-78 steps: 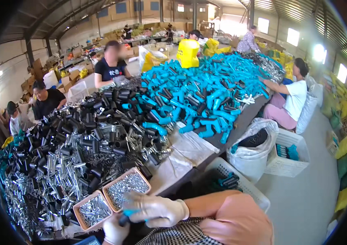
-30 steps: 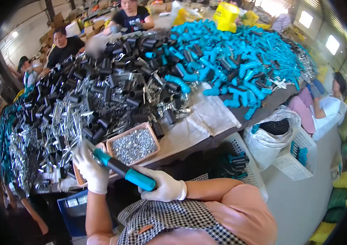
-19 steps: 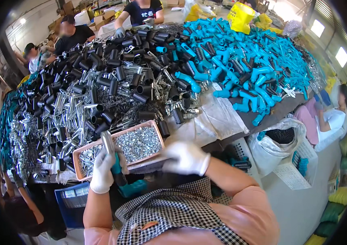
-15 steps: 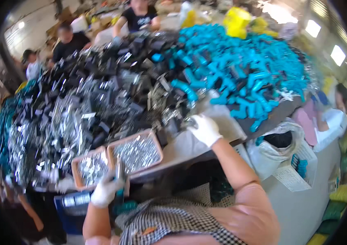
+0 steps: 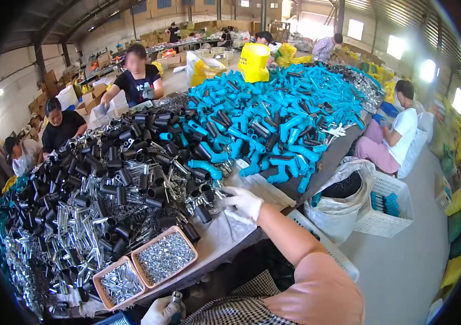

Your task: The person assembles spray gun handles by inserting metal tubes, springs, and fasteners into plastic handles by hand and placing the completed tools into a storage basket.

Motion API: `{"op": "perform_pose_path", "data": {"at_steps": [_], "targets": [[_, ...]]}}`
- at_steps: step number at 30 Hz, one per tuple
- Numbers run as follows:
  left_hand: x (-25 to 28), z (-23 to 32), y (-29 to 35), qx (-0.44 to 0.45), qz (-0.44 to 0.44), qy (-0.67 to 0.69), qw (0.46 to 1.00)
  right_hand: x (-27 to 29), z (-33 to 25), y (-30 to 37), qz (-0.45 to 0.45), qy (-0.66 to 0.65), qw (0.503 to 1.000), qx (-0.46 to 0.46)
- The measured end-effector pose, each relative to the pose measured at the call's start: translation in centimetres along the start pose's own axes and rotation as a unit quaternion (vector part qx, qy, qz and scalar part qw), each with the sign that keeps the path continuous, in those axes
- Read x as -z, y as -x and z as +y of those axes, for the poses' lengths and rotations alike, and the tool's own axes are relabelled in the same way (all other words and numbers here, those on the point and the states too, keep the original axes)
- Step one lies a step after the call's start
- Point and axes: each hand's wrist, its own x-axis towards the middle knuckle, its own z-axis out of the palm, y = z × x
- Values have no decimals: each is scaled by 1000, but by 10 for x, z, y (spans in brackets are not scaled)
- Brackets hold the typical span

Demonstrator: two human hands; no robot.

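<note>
My right hand (image 5: pixel 245 202), in a white glove, reaches to the near edge of a big heap. Its fingers are bent together at some small silvery metal parts (image 5: pixel 200 201); what they pinch is too small to make out. Low in the view, my left hand (image 5: pixel 159 313), also gloved, is closed around a short metal-tipped tube (image 5: pixel 176 298) held upright close to my checked apron (image 5: pixel 241 310). The picture's lower edge cuts off part of that hand. Black plastic sleeves (image 5: pixel 157 192) and shiny metal tubes (image 5: pixel 81 233) make up the heap's left side.
Teal angled pipe-like pieces (image 5: pixel 290 132) fill the right side. Two pink trays of metal parts (image 5: pixel 142 273) sit at the table edge. A white sack (image 5: pixel 334 216) and a white crate (image 5: pixel 404 225) stand on the right floor. Several people (image 5: pixel 133 81) are around the heap.
The view has tilted up and shifted, showing more of the hall. My right hand stays at the heap's edge. My left hand, still holding the tube, now appears lower in the picture.
</note>
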Motion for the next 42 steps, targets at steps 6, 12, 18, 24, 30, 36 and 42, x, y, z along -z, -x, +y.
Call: {"op": "perform_pose_path", "data": {"at_steps": [6, 12, 18, 24, 30, 36, 42], "targets": [[-14, 24, 3, -35, 11, 52, 998, -98, -71, 70, -169, 76, 964, 194], [-18, 9, 11, -58, -5, 37, 998, -173, -99, 120, -337, 79, 905, 247], [-24, -17, 13, -113, -22, 51, 992, -191, -95, 117, -397, 219, 809, 375], [-23, -29, 22, -146, 20, -1, 989, -197, -107, 119, -398, 205, 820, 355], [-13, -16, 24, -119, -6, 13, 993, -199, -93, 122, -383, 249, 801, 386], [-24, -21, 14, -299, 95, -168, 935, -202, -97, 119, -412, 339, 788, 308], [-20, -32, 16, -191, 105, -166, 962, -200, -121, 130, -367, 348, 839, 199]]}}
